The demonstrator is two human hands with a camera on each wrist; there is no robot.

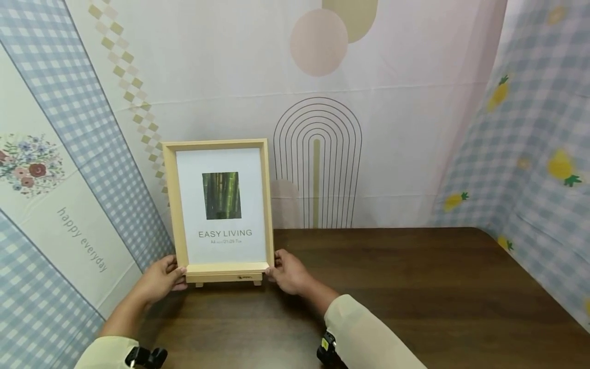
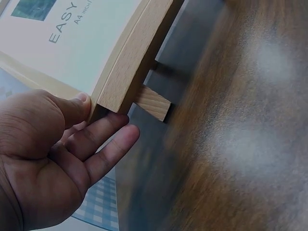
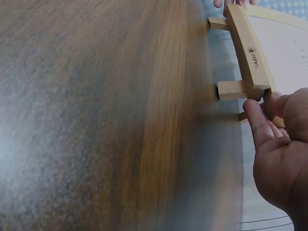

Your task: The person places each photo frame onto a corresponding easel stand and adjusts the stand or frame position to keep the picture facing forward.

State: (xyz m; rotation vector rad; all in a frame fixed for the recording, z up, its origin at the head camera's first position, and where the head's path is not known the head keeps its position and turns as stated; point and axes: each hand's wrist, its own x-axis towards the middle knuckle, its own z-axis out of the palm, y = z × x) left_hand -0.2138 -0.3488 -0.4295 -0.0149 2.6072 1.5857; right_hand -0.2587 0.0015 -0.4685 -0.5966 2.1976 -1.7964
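Note:
A light wooden picture frame (image 1: 189, 205) stands upright, leaning back slightly, on the ledge of a small wooden easel (image 1: 225, 278). Inside it a white sheet shows a bamboo photo and the words "EASY LIVING". My left hand (image 1: 159, 281) pinches the frame's lower left corner. In the left wrist view its thumb lies on the frame's front, with fingers by the end of the ledge. At the lower right corner my right hand (image 1: 290, 272) grips the frame, thumb in front. Its fingers reach under and behind in the right wrist view. The easel's feet (image 3: 232, 90) touch the tabletop; its back is mostly hidden.
The dark brown wooden table (image 1: 392, 277) extends to the right. Behind it hangs a pale patterned cloth (image 1: 405, 128). A blue checked cloth (image 1: 87, 102) borders the left side, and another checked cloth with yellow fruit (image 1: 530, 154) hangs at the right.

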